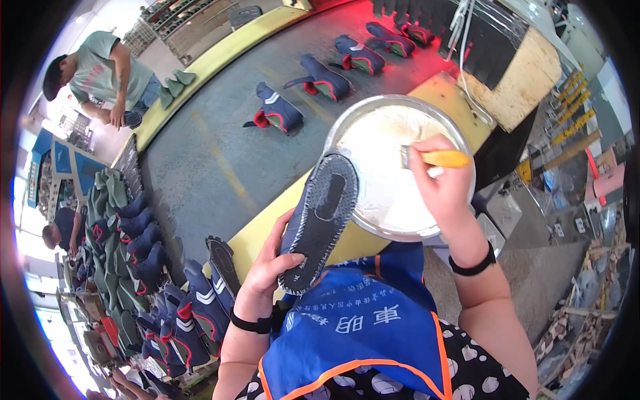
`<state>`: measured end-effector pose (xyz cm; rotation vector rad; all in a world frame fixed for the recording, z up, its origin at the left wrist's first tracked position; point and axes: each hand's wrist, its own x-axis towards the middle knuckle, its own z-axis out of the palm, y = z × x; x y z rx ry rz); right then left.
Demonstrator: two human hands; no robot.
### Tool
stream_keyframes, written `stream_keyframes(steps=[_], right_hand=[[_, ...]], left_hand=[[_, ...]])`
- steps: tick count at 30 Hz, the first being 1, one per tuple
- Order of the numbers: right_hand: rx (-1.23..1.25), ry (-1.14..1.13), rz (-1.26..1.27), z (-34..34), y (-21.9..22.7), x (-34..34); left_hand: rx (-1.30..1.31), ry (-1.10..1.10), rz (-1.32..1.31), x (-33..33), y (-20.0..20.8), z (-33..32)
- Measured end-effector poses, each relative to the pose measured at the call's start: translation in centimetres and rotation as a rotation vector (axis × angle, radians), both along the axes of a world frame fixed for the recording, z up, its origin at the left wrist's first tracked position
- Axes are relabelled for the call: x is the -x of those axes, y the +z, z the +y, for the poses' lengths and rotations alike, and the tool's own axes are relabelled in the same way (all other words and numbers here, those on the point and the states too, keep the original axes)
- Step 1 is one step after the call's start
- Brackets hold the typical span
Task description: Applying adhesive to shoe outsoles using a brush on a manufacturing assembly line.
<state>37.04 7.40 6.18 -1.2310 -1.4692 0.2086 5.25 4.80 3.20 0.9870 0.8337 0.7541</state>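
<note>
We have our left arm point(235, 350) at the near left, and our left hand point(272, 261) grips with its thumb point(291, 260) lying on top. Our right arm point(495, 317) bends and reaches farther out on the right, where our right hand point(441, 183) makes a small pinch with bent fingers point(433, 143).

Bright whitish light comes from the left, bleaching the background there. Red light stains the far end of the grey belt point(260, 180) — a strong local cast. Glare flattens the white contents point(387, 200) of the basin point(393, 100). The near shoe sole point(319, 230) looks crisp; fisheye curvature bends the edges — black fills the corners.
</note>
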Motion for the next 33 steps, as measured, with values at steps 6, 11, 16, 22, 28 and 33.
stream_keyframes(steps=[6,11,16,22,28,33], right_hand=[[0.033,-0.045,0.173,-1.6,-1.2,-2.1],[0.12,-0.051,0.2,-2.7,-2.8,-3.4],[0.184,-0.106,0.252,-3.4,-3.3,-4.9],[0.17,-0.129,0.133,-4.1,-3.2,-5.5],[0.119,-0.12,0.258,-4.8,-2.4,-4.2],[0.162,-0.146,0.078,-4.2,-1.8,-2.9]], left_hand=[[0.297,0.29,-0.471,3.5,-2.9,3.8],[0.454,0.487,-0.251,5.4,-6.2,11.8],[0.268,0.697,0.2,7.4,-10.7,21.8],[-0.166,0.585,1.068,8.2,-16.7,26.7],[-0.107,0.62,1.111,3.2,-14.3,22.3],[-0.563,0.228,0.812,0.7,-8.6,6.1]])
